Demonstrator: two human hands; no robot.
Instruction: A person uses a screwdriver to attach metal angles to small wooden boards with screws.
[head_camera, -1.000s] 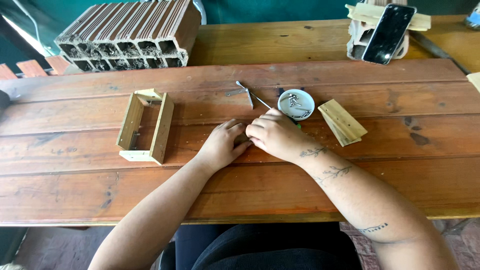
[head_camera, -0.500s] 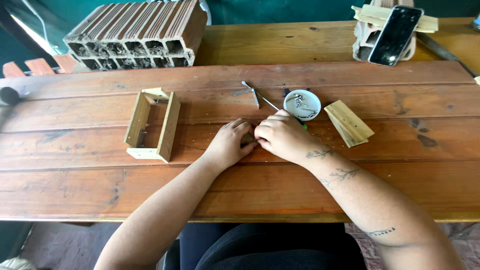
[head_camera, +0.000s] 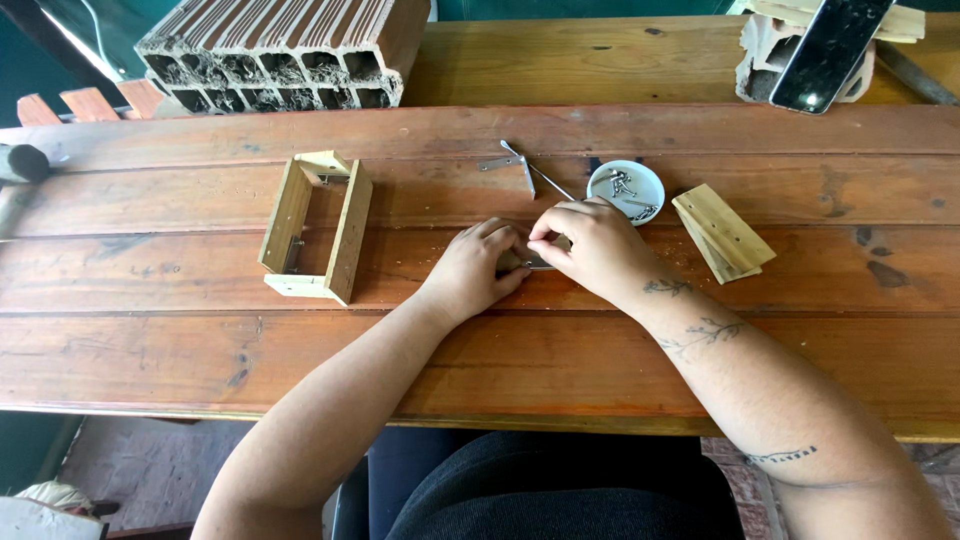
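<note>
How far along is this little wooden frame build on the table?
One rectangular wooden frame looks assembled and lies to the left. In hand: left hand and right hand meet over a small piece, mostly hidden. Still unused: wooden slats, metal brackets, and a white dish of screws.

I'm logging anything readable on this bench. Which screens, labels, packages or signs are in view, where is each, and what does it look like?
Phone: far right of the bench, propped tilted against a pale block; slim black rectangle, its dark glossy screen shows only reflections.
No packages, labels or signs are visible elsewhere.
</note>
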